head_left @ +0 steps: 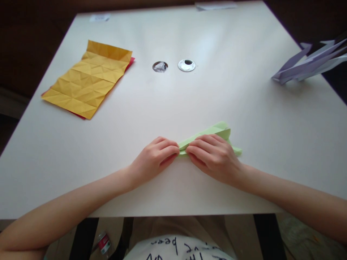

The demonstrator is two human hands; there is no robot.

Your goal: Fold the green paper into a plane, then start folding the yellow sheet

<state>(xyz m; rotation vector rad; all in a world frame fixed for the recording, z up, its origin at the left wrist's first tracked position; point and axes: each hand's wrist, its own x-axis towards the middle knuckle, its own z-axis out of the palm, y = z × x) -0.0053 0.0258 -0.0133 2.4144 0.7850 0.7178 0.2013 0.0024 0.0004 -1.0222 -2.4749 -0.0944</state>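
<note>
Two hands were on one folded green paper (214, 131), which sat on the white table (173, 187) a bit toward five o'clock from the table's middle, close to the near edge. It looked long and narrow already, running from about eight o'clock up to two o'clock, so I'd say this was mid-fold, somewhere in the creasing stage. The left hand (155, 157) had its fingers curled and pinching the low end of the strip. The right hand (214, 157) lay over the middle part, fingers bent and pressing the layers down against the table, fingertips almost touching the left ones.

My guess is the next move needed a firm slide along that edge to sharpen the crease while the pinched tip was kept from slipping, since thin layers like that shift easily.

Further out, at ten o'clock, there was a creased yellow sheet (89, 77) lying on something red. At twelve o'clock were two small round things (186, 65); couldn't tell what exactly. At two o'clock, well apart, pale purple folded paper shapes (309, 65) hung over the table edge.
</note>
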